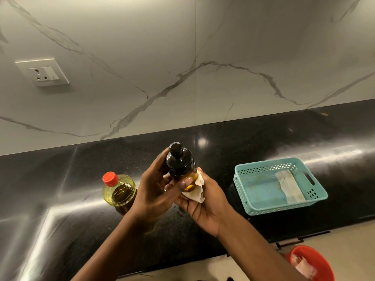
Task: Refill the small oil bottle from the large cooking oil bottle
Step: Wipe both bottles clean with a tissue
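Note:
The small oil bottle (180, 163), amber with a black cap on, is held upright above the black counter. My left hand (156, 191) grips its body from the left, thumb across the front. My right hand (205, 199) holds a white tissue (196, 189) against the bottle's lower right side. The large cooking oil bottle (118, 192), clear with yellow oil and a red cap on, stands on the counter just left of my left wrist.
A teal perforated basket (243, 185) with a folded cloth inside sits on the counter to the right. A red bin (312, 262) with crumpled paper stands on the floor at lower right. A wall socket (43, 73) is on the marble backsplash.

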Demonstrator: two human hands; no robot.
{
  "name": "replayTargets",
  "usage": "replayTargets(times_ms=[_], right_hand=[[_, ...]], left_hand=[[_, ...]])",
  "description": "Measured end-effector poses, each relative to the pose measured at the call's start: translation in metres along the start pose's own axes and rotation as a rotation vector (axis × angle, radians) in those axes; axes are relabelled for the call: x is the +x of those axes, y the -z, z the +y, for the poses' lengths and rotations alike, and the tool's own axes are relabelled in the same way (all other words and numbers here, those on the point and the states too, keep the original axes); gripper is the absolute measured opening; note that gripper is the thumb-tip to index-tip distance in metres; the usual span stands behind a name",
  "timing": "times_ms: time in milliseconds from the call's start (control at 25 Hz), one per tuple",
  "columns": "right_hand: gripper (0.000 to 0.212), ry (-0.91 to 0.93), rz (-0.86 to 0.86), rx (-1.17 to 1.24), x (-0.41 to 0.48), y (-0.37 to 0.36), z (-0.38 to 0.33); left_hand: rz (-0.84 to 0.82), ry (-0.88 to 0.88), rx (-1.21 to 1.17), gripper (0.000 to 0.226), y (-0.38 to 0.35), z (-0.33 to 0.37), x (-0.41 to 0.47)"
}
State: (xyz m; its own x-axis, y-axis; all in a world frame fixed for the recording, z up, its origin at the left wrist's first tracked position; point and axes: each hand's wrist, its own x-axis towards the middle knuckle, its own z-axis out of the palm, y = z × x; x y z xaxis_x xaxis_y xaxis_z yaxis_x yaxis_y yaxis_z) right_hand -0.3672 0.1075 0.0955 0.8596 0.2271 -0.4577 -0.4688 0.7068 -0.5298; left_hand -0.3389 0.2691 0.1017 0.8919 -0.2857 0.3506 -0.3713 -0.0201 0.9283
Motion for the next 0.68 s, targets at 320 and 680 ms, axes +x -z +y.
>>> replayTargets(times_ms=[320,680], right_hand=[[0.043,0.002,-0.056,-0.304,0.001,0.033,0.002],[0.035,0.369,0.039,-2.094,0.042,0.104,0.054]], left_hand=[[0.052,0.050,0.087,0.076,0.033,-0.026,-0.005],[0.122,0.155,0.080,0.078,0.028,-0.048,-0.019]])
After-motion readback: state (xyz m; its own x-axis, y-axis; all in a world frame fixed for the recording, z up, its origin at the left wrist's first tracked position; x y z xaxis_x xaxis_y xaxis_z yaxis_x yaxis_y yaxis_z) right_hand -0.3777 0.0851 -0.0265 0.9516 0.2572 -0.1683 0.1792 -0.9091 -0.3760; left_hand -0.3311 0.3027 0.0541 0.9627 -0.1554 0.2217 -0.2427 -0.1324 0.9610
